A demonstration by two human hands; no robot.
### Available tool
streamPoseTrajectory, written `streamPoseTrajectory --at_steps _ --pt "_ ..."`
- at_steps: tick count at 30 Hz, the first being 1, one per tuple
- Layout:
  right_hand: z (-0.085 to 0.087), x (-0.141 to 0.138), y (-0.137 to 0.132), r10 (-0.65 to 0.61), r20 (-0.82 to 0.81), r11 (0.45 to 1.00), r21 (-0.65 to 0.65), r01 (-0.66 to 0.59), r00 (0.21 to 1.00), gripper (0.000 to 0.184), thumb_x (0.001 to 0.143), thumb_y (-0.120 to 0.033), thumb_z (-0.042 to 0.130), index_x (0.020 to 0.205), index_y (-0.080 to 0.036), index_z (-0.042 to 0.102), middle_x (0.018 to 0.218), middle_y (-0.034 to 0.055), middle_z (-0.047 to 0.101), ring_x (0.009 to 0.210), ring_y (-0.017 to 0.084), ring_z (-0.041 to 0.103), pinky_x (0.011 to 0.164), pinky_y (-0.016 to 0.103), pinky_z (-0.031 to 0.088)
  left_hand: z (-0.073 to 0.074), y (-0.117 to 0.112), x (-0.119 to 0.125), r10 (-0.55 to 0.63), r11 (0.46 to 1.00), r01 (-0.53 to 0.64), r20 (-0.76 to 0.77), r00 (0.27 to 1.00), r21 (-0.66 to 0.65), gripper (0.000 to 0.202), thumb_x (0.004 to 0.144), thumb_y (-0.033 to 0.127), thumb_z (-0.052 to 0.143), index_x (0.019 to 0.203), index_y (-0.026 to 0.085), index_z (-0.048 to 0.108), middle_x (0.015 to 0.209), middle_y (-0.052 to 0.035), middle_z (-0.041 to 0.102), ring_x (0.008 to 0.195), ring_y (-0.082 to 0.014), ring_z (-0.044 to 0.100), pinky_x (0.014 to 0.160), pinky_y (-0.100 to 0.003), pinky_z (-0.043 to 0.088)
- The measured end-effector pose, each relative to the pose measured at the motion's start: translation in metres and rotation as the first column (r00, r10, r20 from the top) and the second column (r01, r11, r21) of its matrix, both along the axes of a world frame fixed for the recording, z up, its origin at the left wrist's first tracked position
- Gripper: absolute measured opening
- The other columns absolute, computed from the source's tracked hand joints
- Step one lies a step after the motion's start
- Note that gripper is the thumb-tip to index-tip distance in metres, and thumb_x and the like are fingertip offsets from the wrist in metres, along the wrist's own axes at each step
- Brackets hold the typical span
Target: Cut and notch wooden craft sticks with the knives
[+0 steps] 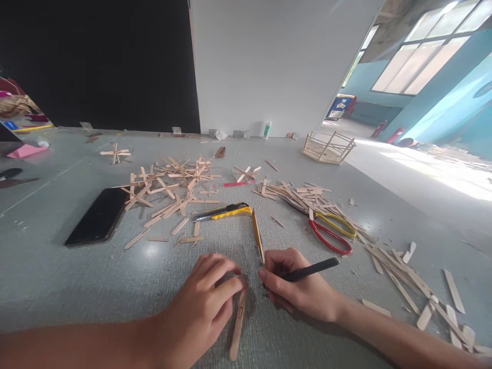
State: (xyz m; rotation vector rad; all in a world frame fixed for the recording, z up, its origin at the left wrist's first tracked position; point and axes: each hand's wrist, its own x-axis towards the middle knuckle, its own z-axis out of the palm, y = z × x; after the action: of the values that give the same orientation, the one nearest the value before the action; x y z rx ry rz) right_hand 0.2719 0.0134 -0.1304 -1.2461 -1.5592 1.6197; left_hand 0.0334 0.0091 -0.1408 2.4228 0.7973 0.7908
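Observation:
My left hand (209, 300) rests on the table with its fingers curled and fingertips on the far end of a wooden craft stick (238, 328). A small outlined mark shows on that stick, whose near end points toward me. In my right hand (294, 282) is a black pen (313, 269), gripped as for writing; its tip is hidden by the fingers. Just beyond this hand lies a slim yellow pointed tool (257, 237). A yellow and black utility knife (225, 211) lies past both hands. Scissors (332, 237) with one red and one yellow handle lie farther right.
Loose craft sticks (411, 279) spread along the right, and more lie in a pile (180, 179) at the back left. A black phone (98, 216) is on the left. Near the upright board stand a glue stick (267, 129) and a stick frame (329, 147).

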Motion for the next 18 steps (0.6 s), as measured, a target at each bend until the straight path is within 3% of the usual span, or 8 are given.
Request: streamPoseTrajectory --at_steps 4,8,11,14,18 --pt "-0.002 0.000 0.001 0.000 0.004 1.000 0.018 0.000 1.000 0.043 0.088 -0.047 0.075 0.069 -0.022 0.047 0.056 -0.0047 0.057 0.038 0.005 0.043 0.037 0.016 0.031 0.012 0.001 0.000 -0.069 0.988 0.060 -0.060 0.996 -0.139 0.021 0.086 0.009 0.058 0.104 0.019 0.063 0.105 -0.0062 0.063 0.100 -0.0259 0.054 0.094 -0.045 0.046" --pt "-0.005 0.001 0.003 0.024 -0.005 0.999 0.045 -0.024 1.000 0.042 0.091 -0.048 0.073 0.070 -0.021 0.049 0.054 -0.0048 0.056 0.039 0.005 0.044 0.038 0.017 0.032 0.036 0.007 -0.002 -0.133 0.966 0.077 -0.216 0.967 -0.248 0.032 0.073 0.017 0.075 0.103 0.018 0.067 0.107 -0.0079 0.062 0.102 -0.0302 0.054 0.096 -0.051 0.048" --pt "-0.007 0.004 0.003 0.046 -0.048 0.998 0.034 -0.045 0.998 0.039 0.089 -0.048 0.076 0.075 -0.019 0.055 0.053 -0.0056 0.055 0.039 0.006 0.044 0.037 0.017 0.032 0.048 0.016 -0.006 -0.226 0.937 0.127 -0.285 0.931 -0.326 0.049 0.072 0.017 0.084 0.118 0.022 0.068 0.112 -0.0064 0.063 0.107 -0.0302 0.056 0.100 -0.050 0.048" --pt "-0.005 0.006 0.001 0.044 -0.108 0.998 0.050 -0.039 0.993 0.038 0.084 -0.047 0.081 0.078 -0.018 0.058 0.050 -0.0071 0.052 0.037 0.006 0.044 0.036 0.017 0.032 0.046 0.025 -0.009 -0.276 0.928 0.169 -0.307 0.911 -0.333 0.053 0.073 0.014 0.089 0.119 0.032 0.071 0.119 -0.0026 0.061 0.113 -0.0287 0.056 0.101 -0.047 0.048" --pt "-0.003 0.004 -0.006 -0.002 -0.141 0.989 0.149 0.023 0.990 0.039 0.092 -0.049 0.071 0.074 -0.020 0.054 0.058 -0.0036 0.055 0.038 0.005 0.044 0.036 0.018 0.033 0.028 0.028 -0.008 -0.165 0.965 0.092 -0.293 0.942 -0.247 0.057 0.074 0.023 0.093 0.125 0.035 0.070 0.117 -0.0028 0.060 0.110 -0.0286 0.056 0.100 -0.049 0.047"
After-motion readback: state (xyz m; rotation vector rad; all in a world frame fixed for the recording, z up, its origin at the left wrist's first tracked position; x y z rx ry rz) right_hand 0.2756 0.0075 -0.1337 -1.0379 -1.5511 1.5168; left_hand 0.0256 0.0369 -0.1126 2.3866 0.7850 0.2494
